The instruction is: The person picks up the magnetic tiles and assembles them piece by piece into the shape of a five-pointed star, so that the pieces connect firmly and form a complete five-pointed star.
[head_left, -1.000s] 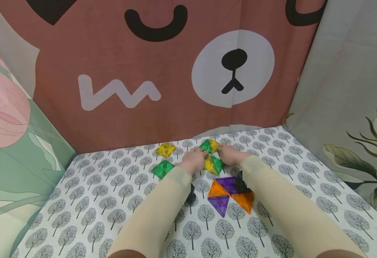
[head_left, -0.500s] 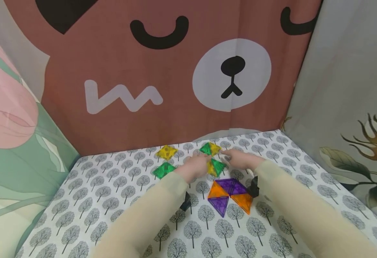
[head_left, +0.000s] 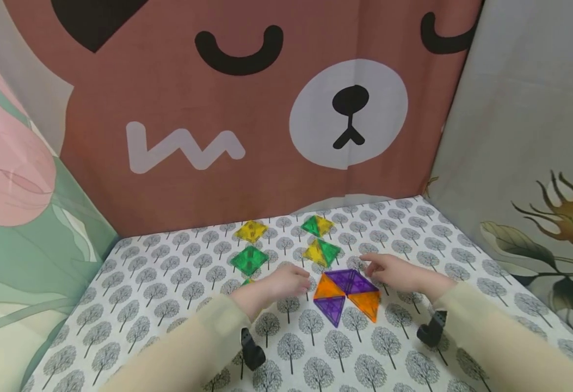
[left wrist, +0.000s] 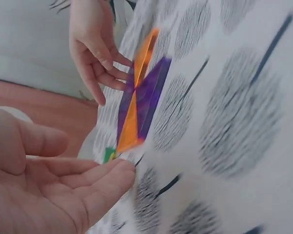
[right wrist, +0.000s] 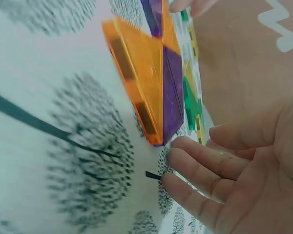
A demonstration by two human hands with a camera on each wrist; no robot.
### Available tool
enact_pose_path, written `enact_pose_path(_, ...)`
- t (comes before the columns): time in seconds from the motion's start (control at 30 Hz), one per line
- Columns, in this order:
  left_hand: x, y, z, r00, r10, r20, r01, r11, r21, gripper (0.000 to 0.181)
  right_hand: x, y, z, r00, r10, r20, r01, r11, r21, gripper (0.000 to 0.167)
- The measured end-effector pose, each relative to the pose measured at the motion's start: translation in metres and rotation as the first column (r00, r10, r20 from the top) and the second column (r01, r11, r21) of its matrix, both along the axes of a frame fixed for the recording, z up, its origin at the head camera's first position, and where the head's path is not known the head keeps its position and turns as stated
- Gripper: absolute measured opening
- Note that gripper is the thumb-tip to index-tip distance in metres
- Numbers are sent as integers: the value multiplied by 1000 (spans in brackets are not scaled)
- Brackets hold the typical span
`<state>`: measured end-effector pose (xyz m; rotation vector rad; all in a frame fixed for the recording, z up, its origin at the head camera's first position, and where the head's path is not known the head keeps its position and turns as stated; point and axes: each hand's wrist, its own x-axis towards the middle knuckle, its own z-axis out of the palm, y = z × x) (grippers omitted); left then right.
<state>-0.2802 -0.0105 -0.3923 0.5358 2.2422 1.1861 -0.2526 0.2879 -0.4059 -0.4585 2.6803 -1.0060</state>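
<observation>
My left hand point(head_left: 288, 281) hovers just left of a fan of translucent triangular magnetic tiles, with nothing in its fingers. On the fan's right side is my right hand point(head_left: 396, 272), empty too, its fingers loosely bent near the purple edge in the right wrist view. Orange tiles point(head_left: 366, 305) and purple tiles point(head_left: 332, 309) alternate in this fan, which has a gap at its near side. Behind it lie two green-and-yellow diamonds, a nearer one point(head_left: 322, 252) and a farther one point(head_left: 318, 225).
Left of these are a green diamond point(head_left: 249, 260) and, behind it, a yellow diamond point(head_left: 251, 231). A further tile point(head_left: 248, 281) is mostly hidden by the left hand. Tree-print cloth covers the table point(head_left: 168, 294); a bear-print curtain point(head_left: 208, 196) stands along its back edge.
Both hands have left the green-and-yellow diamonds and come nearer, the left moving leftward and the right rightward. The two diamonds now lie fully uncovered, slightly apart.
</observation>
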Motion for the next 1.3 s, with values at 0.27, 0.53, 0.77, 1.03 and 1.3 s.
enact_pose_path(0.27, 20, -11, -13, 969, 56, 241, -125, 951, 283, 43, 31, 8, -2, 998, -61, 30, 64, 991, -116, 48)
enact_pose_path(0.53, 29, -12, -16, 938, 102, 332, -228, 903, 364, 42, 49, 15, -4, 971, -121, 207, 196, 898, -395, 48)
enact_pose_path(0.77, 30, -11, -16, 924, 140, 356, -273, 892, 360, 43, 55, 16, -7, 957, -121, 263, 239, 842, -484, 52)
enact_pose_path(1.03, 34, -8, -15, 917, 162, 366, -302, 879, 368, 44, 56, 22, -8, 944, -59, 325, 242, 794, -558, 61)
enact_pose_path(1.3, 36, -6, -12, 906, 202, 372, -338, 875, 346, 47, 56, 25, -7, 935, -23, 353, 243, 767, -594, 61)
